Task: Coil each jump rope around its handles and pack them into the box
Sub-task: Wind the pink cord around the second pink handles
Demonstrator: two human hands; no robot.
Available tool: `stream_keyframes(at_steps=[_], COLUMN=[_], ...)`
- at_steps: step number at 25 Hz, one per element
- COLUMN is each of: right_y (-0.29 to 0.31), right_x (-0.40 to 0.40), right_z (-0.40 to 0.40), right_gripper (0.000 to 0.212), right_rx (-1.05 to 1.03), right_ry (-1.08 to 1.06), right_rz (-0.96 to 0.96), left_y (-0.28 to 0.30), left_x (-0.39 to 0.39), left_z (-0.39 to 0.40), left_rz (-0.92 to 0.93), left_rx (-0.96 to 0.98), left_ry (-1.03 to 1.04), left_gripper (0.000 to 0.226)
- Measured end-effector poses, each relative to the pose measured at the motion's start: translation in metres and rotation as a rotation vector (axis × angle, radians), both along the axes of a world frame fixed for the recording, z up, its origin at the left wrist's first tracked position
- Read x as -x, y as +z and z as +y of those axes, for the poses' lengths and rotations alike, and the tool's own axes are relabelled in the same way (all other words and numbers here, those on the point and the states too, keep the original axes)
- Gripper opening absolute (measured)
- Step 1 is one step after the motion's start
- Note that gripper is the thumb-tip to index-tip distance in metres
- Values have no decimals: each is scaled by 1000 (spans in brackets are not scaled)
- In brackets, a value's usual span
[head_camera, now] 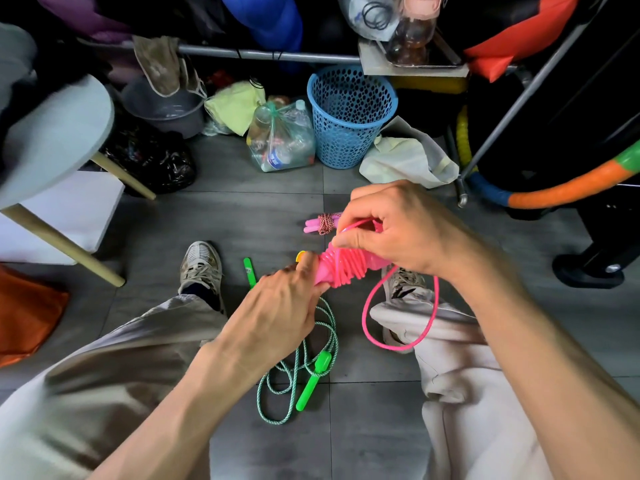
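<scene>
Head view: your left hand (277,306) is clenched around the near end of the pink handles (323,271), and your right hand (391,230) pinches the pink rope (398,317) between thumb and fingers just above the bundle. Many turns of that rope are already wrapped tight around the handles, held above the floor between your knees; the loose remainder hangs in one loop down past your right shoe (403,282) and over your right trouser leg.

Ahead of you stand a blue mesh basket (349,116), its inside not visible, a clear plastic bag (280,140) stuffed with empty bottles, and a grey bucket (162,109) with cloth draped over its rim.

On the grey floor tiles (242,220), a second rope bundle (322,223), pale pink handles with a speckled cord wound round them, lies just beyond your right hand. A green rope (294,375) lies uncoiled in loose loops under your left wrist, one green handle (311,382) among the loops and the other green handle (249,271) near your left shoe (201,268). A round stool (59,140) stands at left, a striped hoop (554,188) at right.
</scene>
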State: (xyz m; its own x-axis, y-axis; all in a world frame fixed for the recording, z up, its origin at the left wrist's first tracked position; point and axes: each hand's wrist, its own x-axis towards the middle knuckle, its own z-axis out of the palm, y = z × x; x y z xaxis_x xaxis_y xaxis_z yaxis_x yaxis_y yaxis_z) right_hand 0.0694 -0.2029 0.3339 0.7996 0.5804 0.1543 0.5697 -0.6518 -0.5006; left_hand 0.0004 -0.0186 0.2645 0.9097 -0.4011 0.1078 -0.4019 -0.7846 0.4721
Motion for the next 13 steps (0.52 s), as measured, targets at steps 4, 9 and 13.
stream_keyframes(at_steps=[4,9,13], right_y=[4,3,-1], right_x=[-6,-8,-10], right_z=[-10,-8,-7], right_gripper=[25,18,23], right_rx=[-23,-40,-156], right_ry=[-16,37,94], right_rz=[15,101,361], left_y=[8,7,15], left_x=[0,4,10], left_z=[3,8,11], left_rz=[-77,-97,-97], left_rx=[-43,-76,-26], left_ry=[-31,-157,-255], left_gripper=[18,20,28])
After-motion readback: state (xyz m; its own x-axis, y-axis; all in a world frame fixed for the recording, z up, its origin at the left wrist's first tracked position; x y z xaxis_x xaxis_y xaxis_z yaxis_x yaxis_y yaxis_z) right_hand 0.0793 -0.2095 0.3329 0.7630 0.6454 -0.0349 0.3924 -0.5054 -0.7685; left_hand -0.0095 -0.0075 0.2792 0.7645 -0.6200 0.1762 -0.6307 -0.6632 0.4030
